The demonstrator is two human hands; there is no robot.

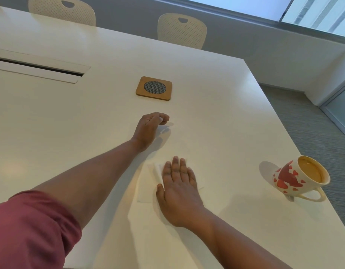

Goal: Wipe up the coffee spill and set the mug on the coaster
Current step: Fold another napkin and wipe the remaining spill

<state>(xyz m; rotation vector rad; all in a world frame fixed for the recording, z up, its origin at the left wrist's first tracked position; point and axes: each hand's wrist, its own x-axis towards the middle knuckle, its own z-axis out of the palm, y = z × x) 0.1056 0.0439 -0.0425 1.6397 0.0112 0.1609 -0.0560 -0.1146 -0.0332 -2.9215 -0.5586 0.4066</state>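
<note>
We note our right hand (pixel 177 188) pressing a napkin (pixel 148 191) flat with straight fingers; our left hand (pixel 150 126) hovers loosely curled, empty, near the coaster (pixel 154 88).

A white table (pixel 51 117) is filling most of the view, its far right corner pointing toward the wall. A long narrow slot (pixel 38 67) with a raised flap is running across its left part. Two pale perforated chairs (pixel 182 31) are standing behind the far edge, one (pixel 62 10) at the upper left and the other near the middle, each with a small cut-out handle at the top. A window (pixel 313 12) is showing bright at the upper right, probably with a building outside, though it is blurred. Grey carpet (pixel 311 129) is lying right of the table.
</note>
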